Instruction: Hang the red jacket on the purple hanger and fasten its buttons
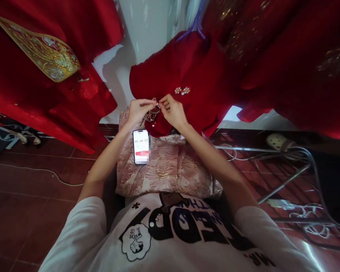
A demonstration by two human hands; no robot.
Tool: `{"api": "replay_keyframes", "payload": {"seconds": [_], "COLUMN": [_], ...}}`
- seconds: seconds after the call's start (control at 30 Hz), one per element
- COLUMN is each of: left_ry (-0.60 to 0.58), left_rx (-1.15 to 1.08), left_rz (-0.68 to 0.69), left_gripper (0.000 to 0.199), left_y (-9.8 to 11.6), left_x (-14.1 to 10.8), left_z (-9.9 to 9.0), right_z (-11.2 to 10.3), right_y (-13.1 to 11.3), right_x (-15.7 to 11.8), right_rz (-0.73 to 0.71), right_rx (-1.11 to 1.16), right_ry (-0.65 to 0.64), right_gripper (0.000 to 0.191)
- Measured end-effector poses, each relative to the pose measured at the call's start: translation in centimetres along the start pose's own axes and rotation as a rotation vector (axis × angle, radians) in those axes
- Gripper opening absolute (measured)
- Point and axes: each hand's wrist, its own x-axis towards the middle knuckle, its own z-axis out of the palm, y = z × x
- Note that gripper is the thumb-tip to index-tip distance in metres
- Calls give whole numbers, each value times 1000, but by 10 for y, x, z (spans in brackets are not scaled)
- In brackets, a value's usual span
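Note:
A red garment (pixel 204 79) hangs in front of me on a purple hanger (pixel 197 22). On its front sits a flower-shaped pearl ornament (pixel 182 90). Just below and left of that, my left hand (pixel 140 110) pinches one side of a beaded ornament with dangling pearl strands (pixel 152 114). My right hand (pixel 172 111) meets it from the other side, thumb and fingertips closed on the same ornament. The fingertips of both hands nearly touch, and they hide part of the beadwork. Whether the ornament is fixed to the red cloth I cannot tell.
Pink-gold brocade fabric (pixel 170 166) covers my lap, with a phone (pixel 141 147) showing a running timer on it. Red embroidered garments (pixel 96 22) hang left and right. Cables (pixel 311 215), metal bars and a pale clog (pixel 280 142) lie at right; heeled shoes (pixel 31 139) stand at left.

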Motion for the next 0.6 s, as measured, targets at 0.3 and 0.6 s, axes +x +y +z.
{"api": "replay_keyframes", "payload": {"seconds": [0.3,0.6], "left_ry": [21,-225], "left_rx": [-159,19], "left_rz": [-118,-257], "left_gripper": [21,24], "left_y": [-6,-3], "left_x": [1,-30], "left_z": [9,-4], "right_z": [-4,-38], "right_y": [4,5], "right_x": [4,-21], "right_rz": [-56,65], "right_rx": [26,107], "right_ry": [-31,-190], "right_gripper": [6,16]}}
